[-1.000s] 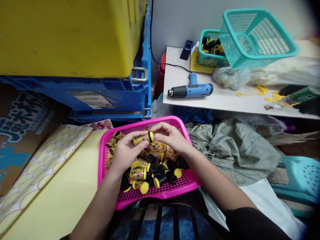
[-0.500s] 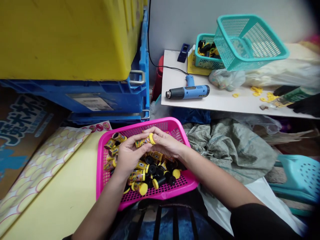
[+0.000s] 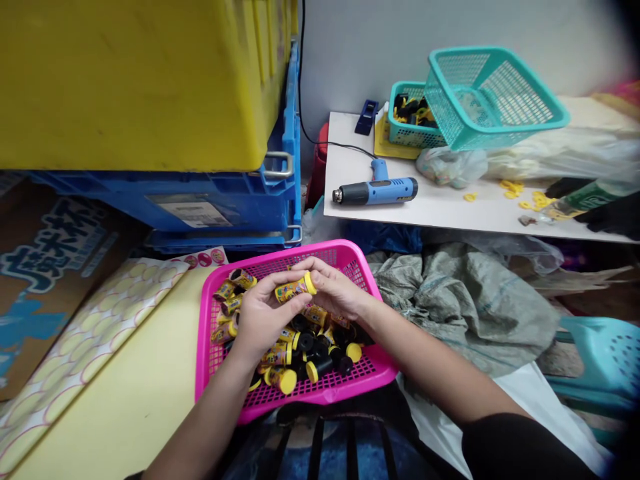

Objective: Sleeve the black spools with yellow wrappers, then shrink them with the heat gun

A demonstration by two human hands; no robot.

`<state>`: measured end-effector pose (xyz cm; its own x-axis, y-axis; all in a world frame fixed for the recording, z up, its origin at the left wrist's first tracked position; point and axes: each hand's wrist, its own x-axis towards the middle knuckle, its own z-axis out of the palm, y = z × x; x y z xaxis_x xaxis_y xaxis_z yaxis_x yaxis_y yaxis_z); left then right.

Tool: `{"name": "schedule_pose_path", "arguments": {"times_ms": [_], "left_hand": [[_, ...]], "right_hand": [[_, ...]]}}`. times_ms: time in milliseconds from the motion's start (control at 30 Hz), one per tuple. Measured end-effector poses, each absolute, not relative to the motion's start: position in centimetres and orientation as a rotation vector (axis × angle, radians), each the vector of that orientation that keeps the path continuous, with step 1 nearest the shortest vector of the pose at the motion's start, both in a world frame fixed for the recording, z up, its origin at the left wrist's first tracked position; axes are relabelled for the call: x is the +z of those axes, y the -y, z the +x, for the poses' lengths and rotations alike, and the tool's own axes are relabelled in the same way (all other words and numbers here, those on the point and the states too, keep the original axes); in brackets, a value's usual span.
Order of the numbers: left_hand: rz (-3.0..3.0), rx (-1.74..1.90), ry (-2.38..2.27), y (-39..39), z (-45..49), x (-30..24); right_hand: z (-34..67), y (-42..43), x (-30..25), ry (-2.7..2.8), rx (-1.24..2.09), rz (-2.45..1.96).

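Both my hands are held together over a pink plastic mesh basket (image 3: 320,393). My left hand (image 3: 265,313) and my right hand (image 3: 335,290) grip a small tube with a printed yellow label and a yellow cap (image 3: 295,289), lying on its side. The left fingers wrap its body, and the right fingertips are at the capped end. Below them lies a loose pile of similar tubes (image 3: 295,347), some with black parts and yellow caps. My hands hide part of the pile.
A white shelf (image 3: 360,200) at the upper right holds a blue heat gun (image 3: 375,190), teal mesh baskets (image 3: 485,100) and scattered yellow pieces (image 3: 535,200). A yellow bin (image 3: 125,80) sits on a blue crate (image 3: 200,207) at the upper left. A grey woven sack (image 3: 465,313) lies right of the basket.
My hands have kept hold of the tube, with its capped end shifting slightly right and down. The whole scene sits a little lower in the view.
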<state>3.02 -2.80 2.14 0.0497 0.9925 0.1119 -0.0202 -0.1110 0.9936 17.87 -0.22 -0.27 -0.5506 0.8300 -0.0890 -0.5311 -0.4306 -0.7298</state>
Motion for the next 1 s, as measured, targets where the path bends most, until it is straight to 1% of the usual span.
{"name": "schedule_pose_path", "arguments": {"times_ms": [67,133,267,333,400,467,533,600,667,733,800,900,1000], "left_hand": [[1.332,1.209,-1.157,2.9,3.0,2.0],[1.321,1.171,-1.16,3.0,3.0,1.8],[1.089,1.177,-0.967,3.2,3.0,1.6],[0.972,1.179,-0.874,3.2,3.0,1.5],[0.934,1.17,-0.841,3.1,2.6,1.5],[0.983,1.175,-0.881,2.9,1.5,1.6],[1.118,1.195,-1.006,2.7,-0.3,2.0],[1.325,1.178,-1.228,2.3,-2.6,2.4],[1.585,0.974,-1.474,2.0,-5.0,2.6],[1.813,0.647,-1.583,1.8,-6.7,2.5],[1.922,0.479,-1.608,1.7,-7.6,2.2],[1.963,0.601,-1.642,1.6,-7.4,2.0],[2.014,0.681,-1.577,1.5,-6.2,2.5]], "right_hand": [[17.6,0.3,-0.5,0.861,1.981,-0.6],[17.6,0.4,-0.5,0.866,1.985,-0.618],[18.4,0.1,0.2,0.833,2.107,-0.547],[18.9,-0.2,0.5,0.848,2.114,-0.556],[19.3,-0.7,0.6,0.89,2.053,-0.624],[19.8,-1.2,0.3,0.955,1.91,-0.75],[20.1,-1.5,-0.1,1.109,1.678,-0.98],[20.2,-1.6,-0.5,1.395,1.422,-1.264],[20.0,-1.4,-0.8,1.769,1.293,-1.44],[19.6,-0.8,-0.9,2.14,1.328,-1.404],[19.1,-0.3,-0.7,2.441,1.415,-1.217],[19.0,0.1,-0.3,2.66,1.457,-1.073],[19.5,-0.3,0.5,2.597,1.345,-1.237]]}}
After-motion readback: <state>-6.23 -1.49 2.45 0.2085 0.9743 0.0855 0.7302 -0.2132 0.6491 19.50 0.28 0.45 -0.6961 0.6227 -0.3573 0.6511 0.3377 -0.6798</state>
